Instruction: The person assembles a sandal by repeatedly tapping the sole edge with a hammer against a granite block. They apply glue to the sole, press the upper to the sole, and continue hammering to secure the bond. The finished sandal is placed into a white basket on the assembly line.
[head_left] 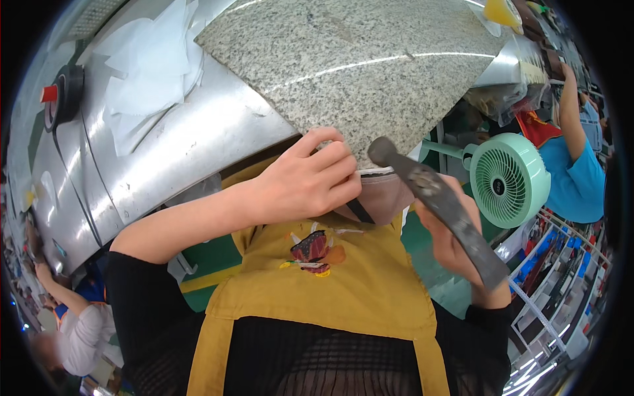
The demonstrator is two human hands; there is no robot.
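Note:
At the near edge of a speckled grey stone slab (356,72), my left hand (307,175) is closed, its fingertips pressing the edge of a dusty-pink piece (380,198) that looks like leather or fabric. A white strip runs along the piece's upper edge, and a dark band crosses it. The rest of it hangs below the slab in front of my mustard apron (317,290). Just right of it, my right hand (449,231) is wrapped round a hammer (442,204). Its dark, worn metal head is raised close to the camera and hides part of that hand and the handle.
A metal worktop (211,125) extends left, bearing white sheets (148,72) and a black roll with a red knob (63,99). A mint-green fan (508,179) stands close on the right. Co-workers sit at both sides, one in a blue shirt (574,178). Wire racks (548,284) stand lower right.

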